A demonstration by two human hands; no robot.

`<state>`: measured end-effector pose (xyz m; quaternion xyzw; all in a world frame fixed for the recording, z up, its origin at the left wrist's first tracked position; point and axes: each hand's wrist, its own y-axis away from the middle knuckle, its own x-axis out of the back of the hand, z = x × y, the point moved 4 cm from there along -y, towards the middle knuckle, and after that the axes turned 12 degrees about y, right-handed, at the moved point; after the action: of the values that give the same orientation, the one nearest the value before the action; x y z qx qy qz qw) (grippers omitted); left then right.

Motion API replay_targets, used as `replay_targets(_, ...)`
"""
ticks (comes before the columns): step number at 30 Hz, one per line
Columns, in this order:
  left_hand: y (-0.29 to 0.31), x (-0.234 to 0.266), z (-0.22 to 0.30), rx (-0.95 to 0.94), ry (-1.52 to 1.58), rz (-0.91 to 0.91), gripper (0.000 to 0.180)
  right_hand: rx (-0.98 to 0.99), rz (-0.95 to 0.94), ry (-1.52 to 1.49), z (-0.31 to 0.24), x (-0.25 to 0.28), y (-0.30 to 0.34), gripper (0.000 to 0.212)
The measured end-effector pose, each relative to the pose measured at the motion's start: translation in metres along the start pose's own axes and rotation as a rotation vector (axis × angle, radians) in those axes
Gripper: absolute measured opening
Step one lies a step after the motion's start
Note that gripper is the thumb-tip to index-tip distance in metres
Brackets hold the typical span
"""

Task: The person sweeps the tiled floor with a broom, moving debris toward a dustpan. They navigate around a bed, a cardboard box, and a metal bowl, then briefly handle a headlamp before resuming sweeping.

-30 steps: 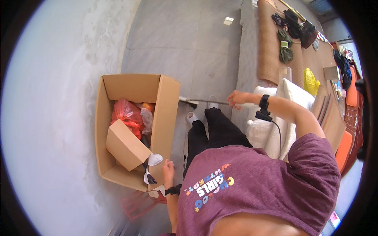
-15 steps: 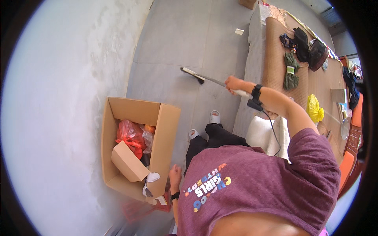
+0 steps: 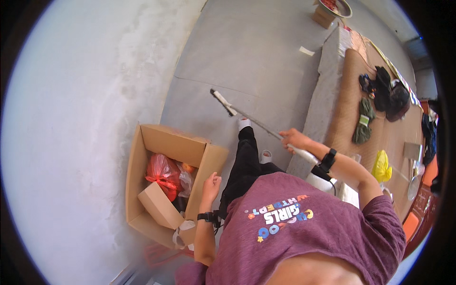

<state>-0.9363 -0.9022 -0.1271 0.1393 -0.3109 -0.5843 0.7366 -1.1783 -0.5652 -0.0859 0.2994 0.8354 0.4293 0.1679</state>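
My right hand (image 3: 295, 138) is wrapped round the grey and white handle of a long-handled floor brush (image 3: 260, 124). The brush slants away to the left, and its white head with dark bristles is by my stepping foot, low over the grey floor or on it; I cannot tell which. My left hand (image 3: 210, 186) hangs beside the right side of an open cardboard box (image 3: 176, 146), its fingers curled in and nothing seen in them. Inside the box are a red plastic bag (image 3: 164, 172), a clear bag and a smaller brown carton (image 3: 160, 205).
At the left rises a pale wall (image 3: 95, 118). Along the right runs a raised platform with a brown mat (image 3: 344, 99), holding dark clothing, a green bundle (image 3: 364, 121) and a yellow bag (image 3: 381, 166). A metal basin (image 3: 346, 10) stands on a carton at the far end.
One foot has stepped forward. The brush head has shifted slightly left and nearer, and my left hand has risen along the box's side. The view has turned a little.
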Motion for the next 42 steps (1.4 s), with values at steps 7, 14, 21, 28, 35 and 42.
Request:
replay_targets(7,-0.07,0.018,0.057,0.093,-0.141,-0.022,0.044,-0.04,-0.29,0.148,-0.087,-0.036,-0.156,0.029)
replay_targets(14,-0.09,0.079,0.064,0.096,-0.019,0.271,0.04,0.006,-0.149,0.177,-0.167,0.068,-0.229,0.014)
replay_targets(21,-0.105,0.098,0.078,0.19,0.009,0.434,0.029,-0.122,-0.074,0.099,-0.266,0.163,-0.244,0.01)
replay_targets(28,-0.124,0.152,0.328,-0.301,0.638,0.798,0.033,-0.11,-0.255,0.33,-0.346,0.159,-0.233,0.032)
replay_targets(35,-0.043,0.185,0.602,-0.595,0.06,0.155,0.033,0.002,-0.697,0.564,-0.415,0.072,-0.334,0.049)
replay_targets(42,-0.092,0.168,0.657,-0.946,0.423,0.552,0.03,-0.298,-0.99,0.268,-0.378,-0.095,-0.453,0.006)
